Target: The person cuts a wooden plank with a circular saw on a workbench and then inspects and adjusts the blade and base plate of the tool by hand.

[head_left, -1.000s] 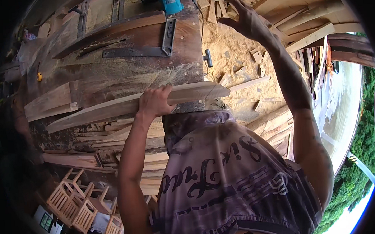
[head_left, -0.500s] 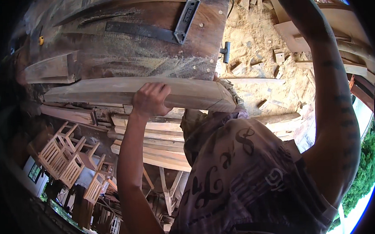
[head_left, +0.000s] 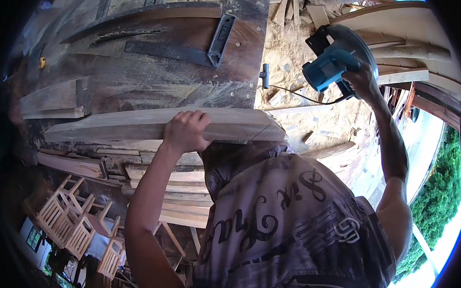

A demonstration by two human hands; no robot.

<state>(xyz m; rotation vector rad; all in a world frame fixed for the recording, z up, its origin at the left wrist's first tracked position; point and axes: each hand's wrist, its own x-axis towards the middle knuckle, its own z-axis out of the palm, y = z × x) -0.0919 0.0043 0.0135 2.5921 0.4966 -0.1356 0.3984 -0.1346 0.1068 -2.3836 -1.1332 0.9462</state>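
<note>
Far left, down low, I can see a stack of small slatted wooden chairs, pale and unfinished, well below the worktop. Above them a pile of rough boards lies under the worktop's near edge. On the dark, sawdust-covered worktop there's a short offcut plank at the left, and further back a long flat metal bar that meets a grey metal bracket.

My left hand is clamped around a long pale wooden plank that lies along the near edge of the worktop. The fingers are curled over its top edge and wrapped tight, thumb underneath I think, though I can't really see it. The plank's right end sticks out a bit past the worktop's corner, above my printed shirt.

Right of the worktop the floor is thick sawdust with little wood scraps scattered about, and a small T-shaped handle pokes out of the worktop's side. A black cord runs across that to the blue circular saw. My right hand has hold of it, fingers closed round the handle, saw held up in the air off to the right of the worktop, well apart from the plank. Behind it are long pale beams.
</note>
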